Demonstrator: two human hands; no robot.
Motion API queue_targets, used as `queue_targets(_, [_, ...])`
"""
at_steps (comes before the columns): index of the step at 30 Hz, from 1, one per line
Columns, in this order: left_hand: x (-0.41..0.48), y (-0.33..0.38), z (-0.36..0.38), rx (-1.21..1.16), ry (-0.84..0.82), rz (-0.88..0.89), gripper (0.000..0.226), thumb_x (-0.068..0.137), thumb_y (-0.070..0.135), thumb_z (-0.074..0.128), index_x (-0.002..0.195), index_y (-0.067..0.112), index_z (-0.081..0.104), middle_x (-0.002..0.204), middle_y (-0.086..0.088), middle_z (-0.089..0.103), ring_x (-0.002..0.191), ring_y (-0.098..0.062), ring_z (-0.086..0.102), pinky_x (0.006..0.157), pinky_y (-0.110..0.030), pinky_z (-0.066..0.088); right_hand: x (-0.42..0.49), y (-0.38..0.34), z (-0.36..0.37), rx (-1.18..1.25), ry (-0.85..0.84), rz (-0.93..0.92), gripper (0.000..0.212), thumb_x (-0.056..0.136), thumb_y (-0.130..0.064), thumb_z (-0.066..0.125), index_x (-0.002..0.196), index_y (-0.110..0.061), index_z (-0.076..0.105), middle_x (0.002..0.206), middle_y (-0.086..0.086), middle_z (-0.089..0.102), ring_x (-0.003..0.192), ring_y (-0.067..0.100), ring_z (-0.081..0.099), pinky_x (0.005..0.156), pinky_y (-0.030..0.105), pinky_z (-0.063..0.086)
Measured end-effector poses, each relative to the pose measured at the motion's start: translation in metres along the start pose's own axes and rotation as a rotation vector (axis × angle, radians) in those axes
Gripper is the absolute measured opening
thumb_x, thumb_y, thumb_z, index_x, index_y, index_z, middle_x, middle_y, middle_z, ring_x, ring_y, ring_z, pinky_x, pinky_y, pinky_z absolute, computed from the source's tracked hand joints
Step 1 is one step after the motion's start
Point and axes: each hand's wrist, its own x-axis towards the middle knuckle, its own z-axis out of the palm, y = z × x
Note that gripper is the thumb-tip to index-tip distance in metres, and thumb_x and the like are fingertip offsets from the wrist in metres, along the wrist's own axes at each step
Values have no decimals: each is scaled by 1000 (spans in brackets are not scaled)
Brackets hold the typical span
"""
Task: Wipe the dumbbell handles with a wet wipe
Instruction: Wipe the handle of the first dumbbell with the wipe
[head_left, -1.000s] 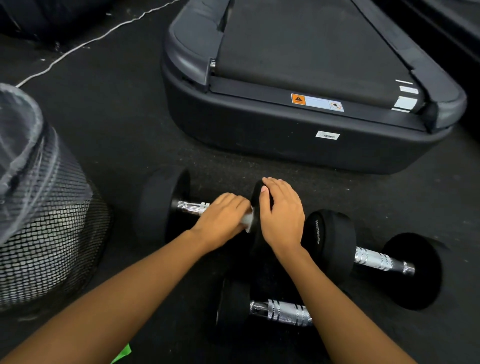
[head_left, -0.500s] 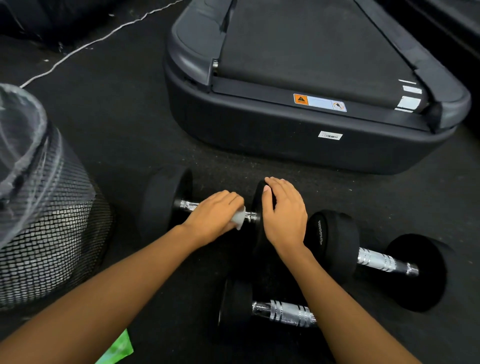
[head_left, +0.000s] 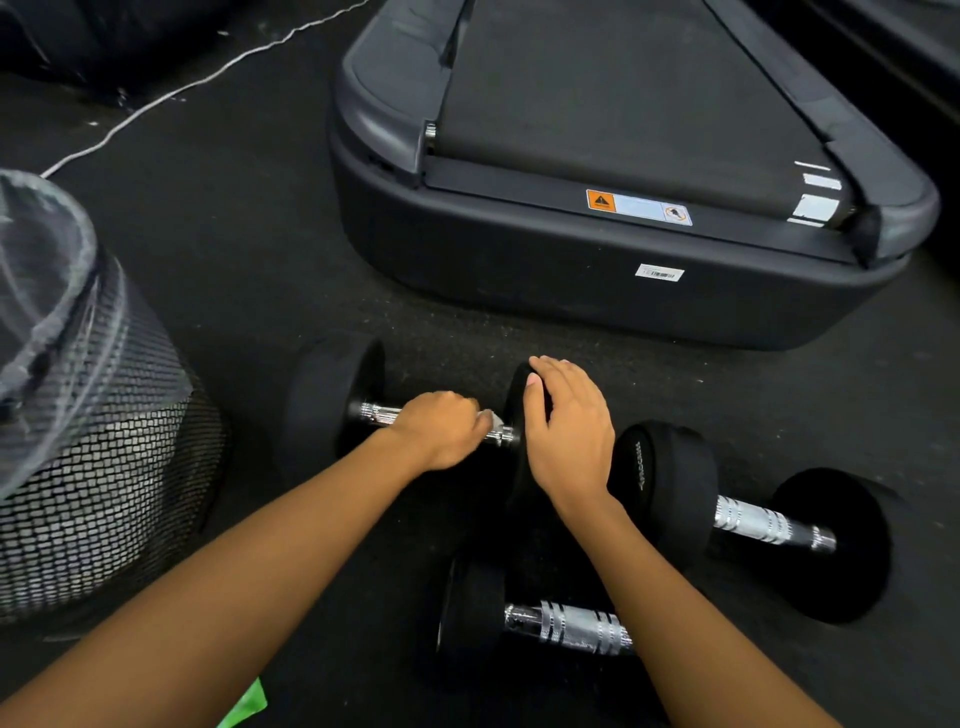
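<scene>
Three black dumbbells with chrome handles lie on the dark floor. On the far dumbbell (head_left: 332, 395), my left hand (head_left: 441, 428) is wrapped around the handle with a white wet wipe (head_left: 491, 418) showing at its fingertips. My right hand (head_left: 569, 431) rests flat over that dumbbell's right weight head, holding it still. A second dumbbell (head_left: 758, 522) lies to the right and a third dumbbell (head_left: 566, 626) lies near me, partly hidden by my right forearm.
A treadmill's rear end (head_left: 597, 270) stands just beyond the dumbbells. A black mesh bin (head_left: 93, 467) with a clear plastic liner stands at the left. A white cable (head_left: 171, 93) runs across the floor at the back left. A green packet corner (head_left: 247, 701) shows at the bottom.
My left hand has slid left along the far dumbbell's handle with the wipe, uncovering the handle's right end. My right hand stays on the weight head.
</scene>
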Motion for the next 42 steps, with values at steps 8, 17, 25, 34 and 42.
queue_targets(8, [-5, -10, -8, -57, -54, 54, 34, 99, 29, 28, 103, 13, 58, 108, -9, 62, 101, -24, 56, 83, -33, 38, -1, 1, 0, -9, -4, -4, 43, 94, -32, 35, 124, -14, 60, 127, 0, 60, 127, 14, 45, 109, 30, 30])
queue_targets(17, [1, 14, -5, -81, -73, 67, 35, 99, 31, 30, 106, 11, 59, 109, -12, 62, 100, -27, 56, 87, -38, 42, -1, 1, 0, -2, 6, 6, 42, 93, -32, 37, 123, -14, 60, 127, 0, 60, 128, 15, 45, 108, 26, 26])
queue_targets(25, [5, 6, -15, 60, -133, 28, 41, 100, 30, 25, 96, 12, 61, 101, -8, 63, 95, -24, 57, 88, -38, 39, -1, 0, 1, -16, 1, -4, 42, 94, -32, 36, 124, -14, 59, 128, 0, 60, 128, 14, 45, 109, 29, 28])
queue_targets(34, [-10, -13, 3, -79, 55, 272, 39, 95, 35, 47, 129, 18, 50, 124, 3, 57, 117, -13, 48, 106, -27, 27, -1, 0, 0, -25, -13, 2, 43, 94, -32, 35, 125, -14, 58, 129, 0, 59, 129, 15, 44, 109, 28, 26])
queue_targets(42, [-17, 2, 14, -16, 333, 326, 32, 83, 20, 64, 113, 13, 52, 115, -1, 54, 107, -14, 47, 90, -21, 31, 1, 1, 0, -15, -9, 4, 34, 97, -27, 42, 124, -14, 59, 128, 0, 59, 128, 14, 45, 110, 31, 30])
